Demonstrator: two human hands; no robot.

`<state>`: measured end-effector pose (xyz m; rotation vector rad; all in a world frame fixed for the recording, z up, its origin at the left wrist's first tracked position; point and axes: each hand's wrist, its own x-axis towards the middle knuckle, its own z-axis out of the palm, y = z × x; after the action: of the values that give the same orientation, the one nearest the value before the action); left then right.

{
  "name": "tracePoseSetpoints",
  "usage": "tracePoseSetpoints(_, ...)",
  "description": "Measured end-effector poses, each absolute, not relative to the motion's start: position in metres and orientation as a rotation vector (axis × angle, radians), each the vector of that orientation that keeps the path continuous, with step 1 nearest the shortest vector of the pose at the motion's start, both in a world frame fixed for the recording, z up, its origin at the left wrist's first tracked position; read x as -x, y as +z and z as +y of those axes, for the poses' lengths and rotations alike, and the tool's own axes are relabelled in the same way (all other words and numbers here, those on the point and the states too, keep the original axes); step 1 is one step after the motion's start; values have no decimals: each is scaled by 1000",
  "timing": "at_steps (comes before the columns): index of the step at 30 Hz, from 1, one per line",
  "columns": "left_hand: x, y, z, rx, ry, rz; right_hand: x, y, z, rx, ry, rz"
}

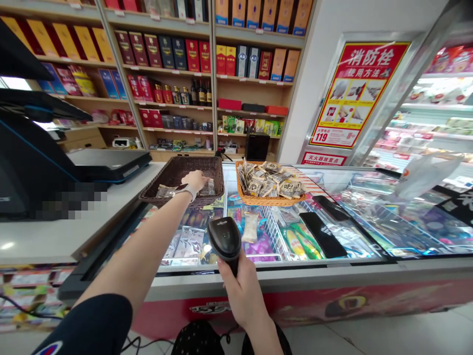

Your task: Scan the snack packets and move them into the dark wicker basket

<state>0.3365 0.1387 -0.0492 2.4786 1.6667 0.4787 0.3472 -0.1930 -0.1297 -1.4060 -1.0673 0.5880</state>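
Note:
My left hand (195, 180) reaches into a dark brown wicker basket (177, 167) on top of the glass freezer lid, fingers curled down onto small snack packets inside; what it grips is hidden. A watch sits on that wrist. My right hand (242, 291) is wrapped round the handle of a black barcode scanner (224, 239), held upright over the freezer's front edge. An orange wicker basket (271, 198) heaped with small wrapped snack packets (269, 181) stands just right of the brown one.
The chest freezer (332, 276) with sliding glass lids holds ice creams. Two black flat devices (321, 231) lie on its glass. A black till screen (33, 162) stands on the white counter at left. Shelves of boxed goods (177, 54) fill the back wall. A red fire notice (354, 93) hangs at right.

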Motion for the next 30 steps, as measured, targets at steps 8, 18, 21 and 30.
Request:
tracePoseSetpoints(8,-369,-31,88,-2712,745,1435,-373,-139,-203,1403,456,-934)
tracePoseSetpoints(18,-456,-67,33,-2656,471,1179,-401,-157,-228,1496,379,-780)
tracePoseSetpoints(21,-469,-74,34,-2644,413,1223,-406,-162,-232,1514,387,-746)
tracePoseSetpoints(30,-472,-75,32,-2677,422,1239,-408,-168,-236,1506,409,-716)
